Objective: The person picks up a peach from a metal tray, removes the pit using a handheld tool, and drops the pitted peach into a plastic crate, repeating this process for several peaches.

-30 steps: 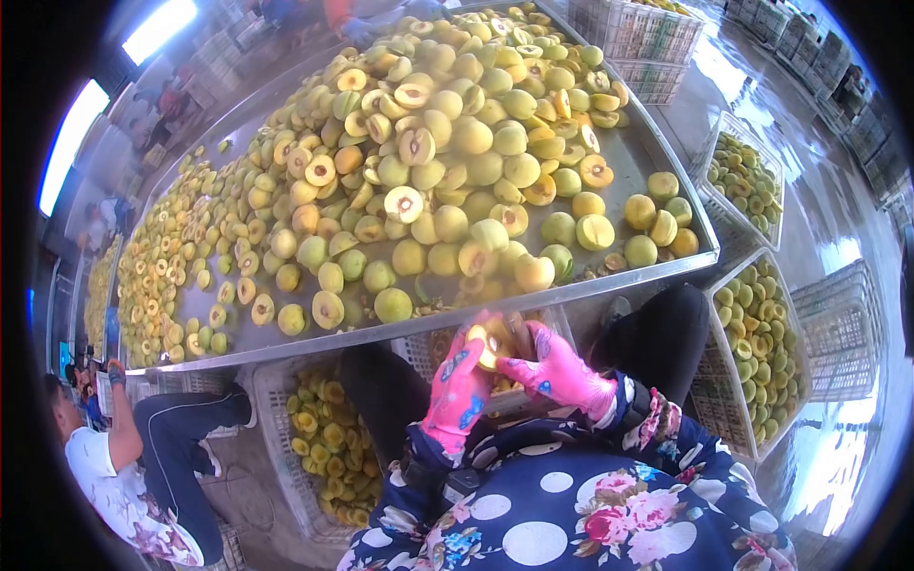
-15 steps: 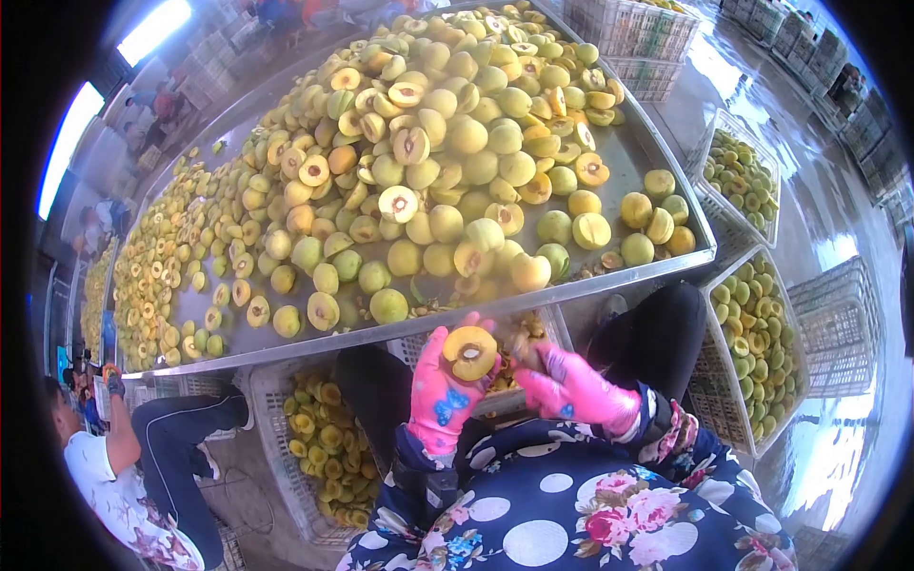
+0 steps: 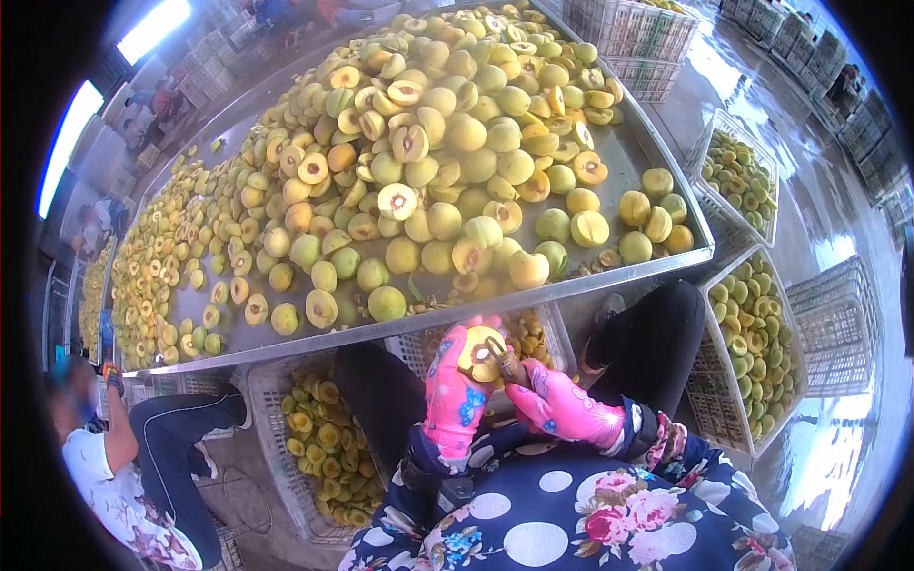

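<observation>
My left hand [image 3: 451, 388], in a pink patterned glove, is closed around a halved yellow peach [image 3: 479, 353] with its cut face upward. My right hand [image 3: 568, 407], gloved alike, grips a pitting tool [image 3: 510, 365] with a brown handle and a narrow, looped-looking metal tip. That tip is at the cut face, by the pale centre of the half. Beyond my hands, a metal-edged table [image 3: 433, 325] bears a big heap of whole and halved peaches [image 3: 419, 171]. Under my hands stands a crate [image 3: 562, 333] with small brownish pieces in it, partly hidden.
A crate of peach halves [image 3: 328, 447] stands to my left. At right are two more filled crates [image 3: 757, 352] [image 3: 738, 176] and an upturned-looking crate [image 3: 835, 324]. A co-worker in a white shirt [image 3: 124, 495] sits at the left. Stacked crates [image 3: 633, 43] stand behind the table.
My right hand has moved left, bringing the tool from beside the peach half onto its cut face. My left hand has tilted the half and shifted slightly right.
</observation>
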The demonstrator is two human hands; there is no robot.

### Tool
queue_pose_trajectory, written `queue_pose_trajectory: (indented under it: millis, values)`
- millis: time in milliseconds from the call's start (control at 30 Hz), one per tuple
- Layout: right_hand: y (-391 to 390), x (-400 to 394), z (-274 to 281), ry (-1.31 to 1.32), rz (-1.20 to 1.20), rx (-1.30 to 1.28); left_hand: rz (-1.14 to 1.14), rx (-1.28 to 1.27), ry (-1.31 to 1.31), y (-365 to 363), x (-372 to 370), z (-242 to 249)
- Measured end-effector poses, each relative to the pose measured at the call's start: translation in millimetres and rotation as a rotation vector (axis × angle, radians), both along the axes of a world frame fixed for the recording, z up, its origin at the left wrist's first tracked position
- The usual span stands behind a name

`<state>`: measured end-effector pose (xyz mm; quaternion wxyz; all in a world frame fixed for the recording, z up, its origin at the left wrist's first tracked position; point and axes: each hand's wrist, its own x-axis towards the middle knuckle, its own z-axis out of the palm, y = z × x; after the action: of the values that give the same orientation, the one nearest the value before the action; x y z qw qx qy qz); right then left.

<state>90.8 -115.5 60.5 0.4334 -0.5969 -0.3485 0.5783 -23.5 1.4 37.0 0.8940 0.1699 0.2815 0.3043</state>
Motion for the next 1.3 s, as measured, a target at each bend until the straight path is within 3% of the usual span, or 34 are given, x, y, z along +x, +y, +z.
queue_pose_trajectory:
  millis: [133,233,367,433,533,633,733,833,933,1033,1167,1300]
  values:
    - [2.4,-3.7,-1.6,-0.169,0.022,0.089,0.061,0.174,0.158,-9.8,10.4,4.0]
    - [1.7,-9.5,-24.7,-0.53,0.005,0.351,0.111,0.207,0.213,-16.4,17.4,7.3]
    - [0.4,-5.0,-41.3,-0.49,0.079,0.35,0.081,0.23,0.241,-16.2,14.7,1.9]
    - [2.3,-0.8,-12.1,-0.371,0.099,0.225,0.036,0.266,0.261,-12.8,11.2,0.2]
    - [1.6,5.3,-20.1,-0.391,0.248,0.09,-0.178,0.336,0.376,-0.9,5.6,-3.1]
    - [3.8,3.9,-23.0,-0.403,0.193,0.342,-0.124,0.342,0.302,-0.3,6.4,-16.7]
    - [6.8,13.4,0.0,0.351,0.19,-0.195,-0.056,0.263,0.252,-1.1,9.5,-20.9]
    - [8.1,18.3,-5.8,0.636,0.251,-0.221,0.066,0.189,0.207,-8.4,14.5,-19.2]
    - [8.2,16.9,-16.1,0.731,0.25,-0.277,-0.007,0.26,0.21,-8.6,7.8,-27.5]
    - [7.1,18.6,-14.5,0.795,0.188,-0.301,-0.037,0.035,0.104,-6.7,10.5,-32.5]
    - [8.5,19.9,-16.6,0.829,0.184,-0.319,0.026,-0.037,0.107,-10.1,13.6,-27.0]
    - [8.6,19.8,-19.4,0.851,0.196,-0.275,0.005,0.04,0.152,-9.1,10.9,-25.5]
